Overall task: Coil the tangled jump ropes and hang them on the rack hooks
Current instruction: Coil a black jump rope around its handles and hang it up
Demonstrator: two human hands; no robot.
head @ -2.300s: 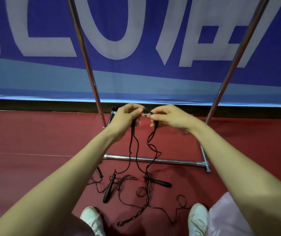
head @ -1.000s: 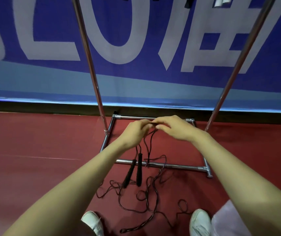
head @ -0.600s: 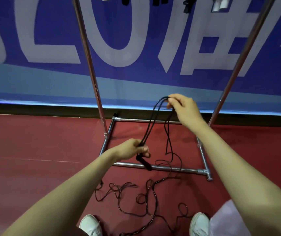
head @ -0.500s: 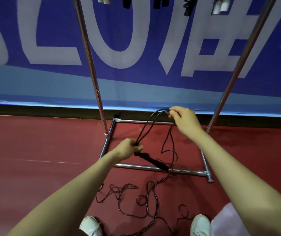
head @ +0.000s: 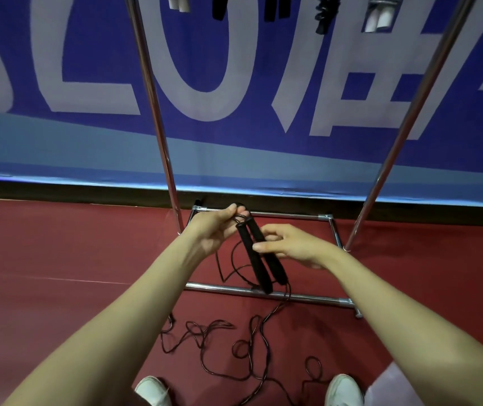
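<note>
Matte red floor (head: 58, 244), paired slim black handles (head: 261, 273)

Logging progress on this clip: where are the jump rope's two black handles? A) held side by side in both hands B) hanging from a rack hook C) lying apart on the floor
A: the handles lie side by side, the left hand gripping their top ends and the right hand pinching their middle.
</note>
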